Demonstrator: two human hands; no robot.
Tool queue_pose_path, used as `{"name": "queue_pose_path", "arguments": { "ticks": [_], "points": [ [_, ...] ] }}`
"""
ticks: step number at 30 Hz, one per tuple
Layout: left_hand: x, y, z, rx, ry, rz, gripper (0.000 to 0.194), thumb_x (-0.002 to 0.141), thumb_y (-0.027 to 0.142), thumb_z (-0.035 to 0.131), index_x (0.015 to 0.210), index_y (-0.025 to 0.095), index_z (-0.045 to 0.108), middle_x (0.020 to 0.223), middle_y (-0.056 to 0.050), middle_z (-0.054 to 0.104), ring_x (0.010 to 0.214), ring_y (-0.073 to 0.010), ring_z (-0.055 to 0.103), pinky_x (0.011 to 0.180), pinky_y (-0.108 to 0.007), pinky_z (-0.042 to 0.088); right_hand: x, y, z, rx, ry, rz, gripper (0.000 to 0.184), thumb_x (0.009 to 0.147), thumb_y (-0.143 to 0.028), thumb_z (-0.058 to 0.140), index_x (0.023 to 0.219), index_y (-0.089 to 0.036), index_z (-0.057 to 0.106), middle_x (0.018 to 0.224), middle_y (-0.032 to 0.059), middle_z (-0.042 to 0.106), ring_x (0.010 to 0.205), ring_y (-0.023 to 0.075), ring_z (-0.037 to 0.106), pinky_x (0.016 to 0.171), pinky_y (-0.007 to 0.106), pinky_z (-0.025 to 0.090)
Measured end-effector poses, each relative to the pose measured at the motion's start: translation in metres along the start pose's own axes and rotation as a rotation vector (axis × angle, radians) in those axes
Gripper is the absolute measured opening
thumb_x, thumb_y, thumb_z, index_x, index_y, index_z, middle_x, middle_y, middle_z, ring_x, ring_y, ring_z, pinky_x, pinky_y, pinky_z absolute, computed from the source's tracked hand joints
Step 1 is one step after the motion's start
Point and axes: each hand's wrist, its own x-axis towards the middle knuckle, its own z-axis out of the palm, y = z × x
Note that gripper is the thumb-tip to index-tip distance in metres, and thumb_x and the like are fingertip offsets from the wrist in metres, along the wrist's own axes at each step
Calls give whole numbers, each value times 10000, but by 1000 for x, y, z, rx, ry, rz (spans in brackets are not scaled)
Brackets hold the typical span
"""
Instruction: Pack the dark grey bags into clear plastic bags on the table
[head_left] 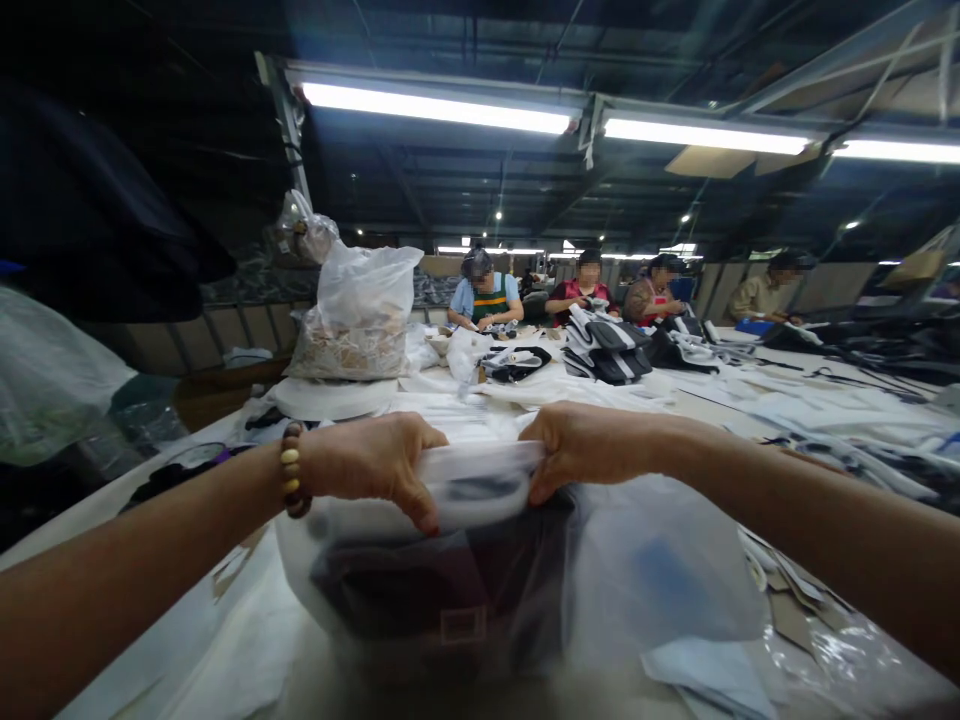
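Observation:
My left hand [379, 460], with a beaded bracelet [292, 470] on its wrist, pinches one end of a white band [480, 460]. At the band's other end, the thumb and fingers of my right hand [574, 445] are closed on it. The band runs along the top of a dark fabric item [420, 580], which hangs or lies below my hands. A pale rectangular outline shows on its front. Translucent plastic [660, 570] spreads to the right of it. Motion blurs the item, so its exact kind is unclear.
A clear sack of scraps [352, 320] stands on the white table at the back left. Stacks of dark and white pieces [607, 345] lie farther back. Several people [487, 295] sit working across the table. Cardboard pieces [795, 600] lie at the right.

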Motion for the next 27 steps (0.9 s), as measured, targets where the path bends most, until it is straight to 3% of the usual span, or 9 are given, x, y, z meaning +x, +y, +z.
{"name": "queue_pose_path", "arguments": {
  "ticks": [4, 8, 11, 13, 16, 18, 21, 24, 27],
  "points": [
    [-2, 2, -2, 114, -4, -85, 173, 535, 251, 683, 672, 165, 620, 532, 73, 514, 535, -102, 446, 446, -176, 283, 0, -9, 0, -131, 37, 44, 112, 661, -211, 677, 680, -104, 651, 514, -65, 492, 538, 78, 437, 477, 180, 289],
    [9, 6, -13, 219, 96, -96, 112, 561, 242, 647, 538, 156, 580, 442, 72, 401, 480, -96, 381, 438, -198, 263, 12, -16, -11, -387, 132, 41, 190, 706, -275, 666, 618, -108, 645, 445, -72, 397, 490, 64, 393, 473, 179, 285],
    [14, 13, -31, 444, 243, -86, 134, 625, 236, 649, 541, 149, 590, 429, 66, 373, 487, -97, 397, 465, -203, 280, 21, -19, -29, -563, 272, 30, 231, 747, -291, 632, 606, -109, 649, 439, -63, 364, 478, 60, 368, 472, 181, 274],
    [12, 17, -39, 669, 389, -33, 134, 695, 242, 630, 599, 149, 615, 470, 48, 442, 541, -110, 463, 506, -207, 307, 21, -21, -37, -631, 381, 9, 223, 786, -258, 588, 639, -103, 653, 488, -37, 418, 514, 69, 382, 494, 195, 272],
    [4, 8, -26, 1017, 550, 72, 132, 796, 176, 512, 763, 151, 637, 639, -10, 604, 612, -133, 545, 525, -222, 341, 11, -18, -24, -721, 468, -36, 180, 810, -108, 487, 741, -98, 652, 663, 36, 554, 581, 92, 443, 523, 218, 287],
    [0, -13, 6, 1172, 617, 202, 248, 812, 67, 400, 936, 124, 608, 718, -38, 642, 594, -135, 570, 497, -224, 364, 4, -7, 13, -789, 502, -81, 271, 771, 1, 406, 881, -89, 637, 807, 87, 600, 583, 110, 487, 502, 230, 305],
    [0, -62, 85, 1304, 846, 447, 339, 806, -6, 320, 1069, 27, 532, 595, -27, 590, 480, -146, 542, 431, -250, 384, 3, 24, 104, -1008, 738, -344, 385, 713, 29, 370, 1020, -32, 595, 728, 101, 606, 532, 155, 539, 452, 254, 367],
    [1, -109, 170, 1192, 924, 501, 368, 795, -50, 238, 978, 27, 548, 531, -5, 535, 413, -138, 499, 379, -261, 360, 6, 59, 201, -973, 823, -407, 424, 664, 65, 342, 1005, -6, 584, 670, 85, 592, 501, 156, 547, 433, 256, 408],
    [-3, -139, 228, 1077, 955, 489, 365, 828, -20, 227, 988, 28, 553, 527, -6, 516, 424, -134, 497, 389, -268, 359, 8, 81, 271, -925, 858, -408, 341, 742, 40, 364, 979, -53, 592, 609, 33, 563, 460, 118, 527, 403, 213, 396]
  ]
}}
